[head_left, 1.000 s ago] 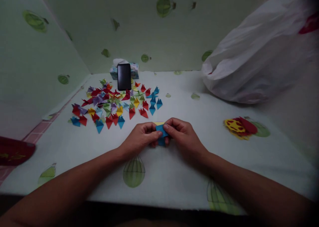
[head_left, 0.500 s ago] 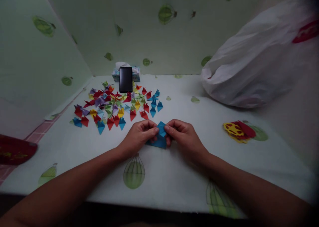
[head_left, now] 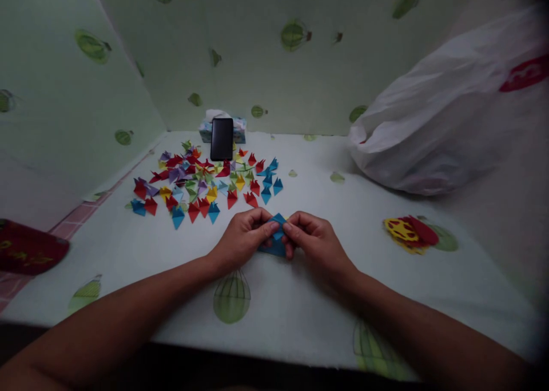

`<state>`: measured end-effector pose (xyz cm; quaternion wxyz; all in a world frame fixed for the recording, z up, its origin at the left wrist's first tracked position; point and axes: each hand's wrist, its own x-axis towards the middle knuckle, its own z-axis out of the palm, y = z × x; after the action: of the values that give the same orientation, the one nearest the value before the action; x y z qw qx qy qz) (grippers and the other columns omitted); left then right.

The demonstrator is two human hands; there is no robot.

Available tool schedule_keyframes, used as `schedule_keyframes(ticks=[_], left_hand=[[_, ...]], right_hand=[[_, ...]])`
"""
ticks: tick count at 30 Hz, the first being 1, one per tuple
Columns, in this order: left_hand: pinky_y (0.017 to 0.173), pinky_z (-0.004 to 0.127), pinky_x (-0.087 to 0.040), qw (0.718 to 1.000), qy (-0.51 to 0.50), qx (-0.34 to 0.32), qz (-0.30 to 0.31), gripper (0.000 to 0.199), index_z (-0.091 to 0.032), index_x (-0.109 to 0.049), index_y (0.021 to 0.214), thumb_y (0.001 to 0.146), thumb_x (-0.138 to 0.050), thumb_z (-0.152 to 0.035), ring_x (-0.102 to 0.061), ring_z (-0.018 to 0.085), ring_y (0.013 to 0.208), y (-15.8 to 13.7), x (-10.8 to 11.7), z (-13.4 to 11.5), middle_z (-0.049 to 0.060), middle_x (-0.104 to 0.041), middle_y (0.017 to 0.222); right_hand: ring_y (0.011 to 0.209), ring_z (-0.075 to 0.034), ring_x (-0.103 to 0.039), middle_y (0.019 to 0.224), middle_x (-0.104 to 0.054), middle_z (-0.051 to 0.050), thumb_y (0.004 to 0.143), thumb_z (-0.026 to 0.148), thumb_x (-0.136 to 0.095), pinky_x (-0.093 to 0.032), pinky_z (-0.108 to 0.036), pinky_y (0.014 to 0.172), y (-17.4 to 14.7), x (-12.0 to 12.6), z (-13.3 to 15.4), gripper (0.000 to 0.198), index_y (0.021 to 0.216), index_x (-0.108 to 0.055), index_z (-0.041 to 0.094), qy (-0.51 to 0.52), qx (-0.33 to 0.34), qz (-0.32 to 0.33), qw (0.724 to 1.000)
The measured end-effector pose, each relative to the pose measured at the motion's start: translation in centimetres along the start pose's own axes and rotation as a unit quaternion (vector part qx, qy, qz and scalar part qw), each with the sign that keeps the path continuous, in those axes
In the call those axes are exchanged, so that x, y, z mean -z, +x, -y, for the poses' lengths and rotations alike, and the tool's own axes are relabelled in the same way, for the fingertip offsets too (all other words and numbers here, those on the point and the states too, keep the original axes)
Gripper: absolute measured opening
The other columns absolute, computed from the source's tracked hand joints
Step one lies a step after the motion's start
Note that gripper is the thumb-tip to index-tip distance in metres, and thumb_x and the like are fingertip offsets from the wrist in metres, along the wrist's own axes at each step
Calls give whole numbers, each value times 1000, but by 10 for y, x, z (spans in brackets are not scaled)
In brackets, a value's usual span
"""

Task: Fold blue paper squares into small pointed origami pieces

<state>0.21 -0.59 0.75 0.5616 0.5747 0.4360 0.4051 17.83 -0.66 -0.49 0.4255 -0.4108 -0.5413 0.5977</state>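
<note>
A small blue sheet of origami paper [head_left: 278, 246], partly folded, is pinched between both hands above the middle of the table. My left hand [head_left: 246, 235] grips its left side, thumb on top. On the right side, my right hand [head_left: 315, 239] holds it between thumb and curled fingers. The top of the paper comes to a point, and a folded flap shows between the two thumbs. Fingers hide parts of its edges. Beyond my left hand lies a spread of small folded paper pieces [head_left: 193, 211] in red, blue, yellow, green and purple.
A dark phone [head_left: 222, 139] leans on a tissue box [head_left: 206, 132] at the back. To the right, a large white plastic bag [head_left: 424, 122] stands behind red and yellow cut-outs [head_left: 403, 231]. Something red with gold lettering [head_left: 32, 248] sits at the left edge.
The blue paper's top now forms a clearer point between the thumbs. Both hands keep hold of it and have barely moved. The camera view has shifted slightly.
</note>
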Motion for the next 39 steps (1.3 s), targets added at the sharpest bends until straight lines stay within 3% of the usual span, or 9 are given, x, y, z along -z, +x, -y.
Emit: schedule_keyframes(ticks=[7, 13, 19, 26, 30, 34, 39], left_hand=[[61, 25, -45, 999, 29, -12, -12, 30, -16, -62, 81, 91, -58, -44, -58, 12, 59, 3, 3, 1, -1, -62, 62], [57, 22, -43, 1000, -7, -2, 6, 27, -15, -61, 79, 81, -71, -40, -54, 10, 58, 2, 1, 4, 0, -62, 68], [54, 22, -42, 1000, 23, -16, -8, 26, -15, -60, 78, 87, -64, -39, -52, 9, 55, -1, 1, 2, 0, -61, 67], [59, 24, -45, 998, 51, -33, -27, 37, -16, -58, 73, 94, -52, -46, -57, 12, 57, 0, 3, -1, -1, -59, 60], [59, 24, -47, 1000, 4, -13, -22, 26, -16, -59, 85, 86, -66, -41, -57, 12, 59, 1, 2, 3, -2, -61, 65], [61, 22, -49, 997, -48, -26, -56, 31, -18, -56, 99, 77, -75, -29, -60, 12, 67, 1, -2, 7, -3, -61, 75], [64, 22, -50, 995, -30, -54, -83, 20, -18, -58, 87, 78, -74, -24, -62, 10, 69, 2, -2, 8, -3, -61, 77]], right_hand=[[45, -10, -56, 61, -61, 3, 81, 43, -73, -45, -25, 50, 2, 0, 0, 32, 69, -57, 19, 14, -12, -8, 1000], [45, -10, -56, 61, -60, 4, 81, 45, -72, -45, -25, 49, 1, -2, 0, 33, 68, -56, 19, 18, 4, -5, 1000], [45, -10, -55, 60, -59, 4, 80, 47, -73, -45, -25, 49, 1, -1, 3, 36, 68, -53, 20, 4, -16, 30, 999], [45, -10, -54, 59, -58, 4, 81, 47, -72, -44, -25, 49, 0, -2, 4, 35, 67, -54, 19, 3, -9, 1, 1000], [47, -10, -54, 59, -58, 4, 82, 44, -72, -43, -25, 50, 1, -2, 2, 33, 67, -55, 19, 5, 2, -25, 1000], [47, -10, -55, 61, -60, 4, 82, 42, -72, -43, -25, 51, 2, -1, -1, 32, 68, -55, 18, 12, 5, -25, 1000], [48, -10, -55, 60, -61, 3, 84, 38, -71, -44, -25, 53, 2, -2, -4, 28, 70, -58, 18, 27, 11, -27, 999]])
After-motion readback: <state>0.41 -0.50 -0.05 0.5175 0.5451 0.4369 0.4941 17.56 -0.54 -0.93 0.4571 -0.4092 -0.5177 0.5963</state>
